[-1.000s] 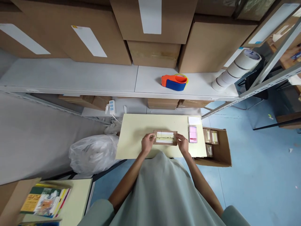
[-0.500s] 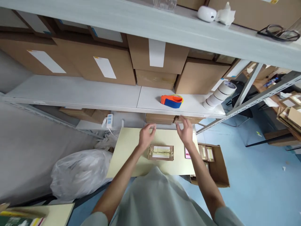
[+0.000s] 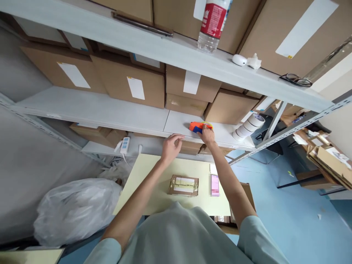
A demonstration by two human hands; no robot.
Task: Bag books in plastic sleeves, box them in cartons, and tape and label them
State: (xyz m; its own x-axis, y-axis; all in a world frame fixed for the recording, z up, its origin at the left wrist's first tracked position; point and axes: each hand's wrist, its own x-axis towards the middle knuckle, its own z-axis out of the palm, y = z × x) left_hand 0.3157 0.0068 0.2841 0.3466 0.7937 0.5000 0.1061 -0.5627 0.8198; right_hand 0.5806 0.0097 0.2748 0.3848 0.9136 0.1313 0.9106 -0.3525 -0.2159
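Observation:
My right hand reaches onto the middle shelf, its fingers closed around an orange-and-blue tape dispenser. The dispenser lies on the shelf top, and my hand partly covers it. Nothing is held in my left hand; its loosely bent fingers are apart from the thumb, just in front of the shelf edge. Below both hands, a small taped cardboard box with a pale label rests on the cream table. A phone with a pink screen lies to the box's right.
Large cartons line the shelf. Stacked tape rolls stand at its right end. Overhead, the upper shelf carries a water bottle and glasses. A power strip sits lower left; an open carton stands right of the table.
My right hand has moved forward from above the table and taken hold of the tape dispenser. My left hand stays near the shelf edge. The view has tilted up, showing more of the upper shelf.

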